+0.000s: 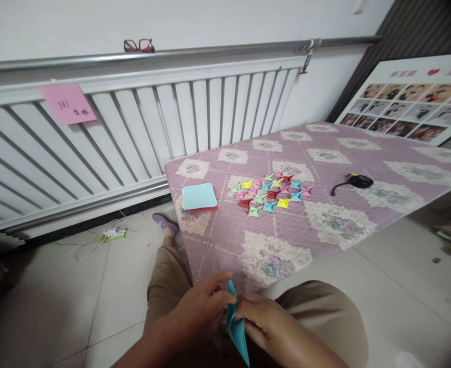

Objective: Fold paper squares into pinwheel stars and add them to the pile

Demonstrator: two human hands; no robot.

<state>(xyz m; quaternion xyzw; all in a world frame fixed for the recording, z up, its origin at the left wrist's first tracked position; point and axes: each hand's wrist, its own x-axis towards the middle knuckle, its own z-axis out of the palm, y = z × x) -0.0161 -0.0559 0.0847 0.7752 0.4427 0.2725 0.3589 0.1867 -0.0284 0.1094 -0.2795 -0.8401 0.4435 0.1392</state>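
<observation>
- A folded teal paper piece (236, 327) stands between both hands at the bottom of the view, above the person's lap; one tip points up, the longer point runs down toward the frame's lower edge.
- The left hand (200, 306) is curled, its fingers and thumb pinching the paper's upper part from the left.
- The right hand (266, 319) is also curled, its fingertips pressed onto the paper from the right; the two hands nearly touch across the fold.
- Just ahead of the hands is a low surface under a pink quilted cover (325, 225) with floral patches.
- On it, well apart from the hands, lies a cluster of small folded paper shapes (273, 193) in many colours.
- Left of the cluster sits a stack of square paper sheets (199, 197), light blue on top.
- To the right lies a black round object (358, 181) with a strap.
- Behind stands a white radiator (133, 122) bearing a pink note (66, 103), with red glasses (138, 46) on the rail above.
- A photo board (409, 105) leans at the far right; the floor (75, 301) is pale tile.
</observation>
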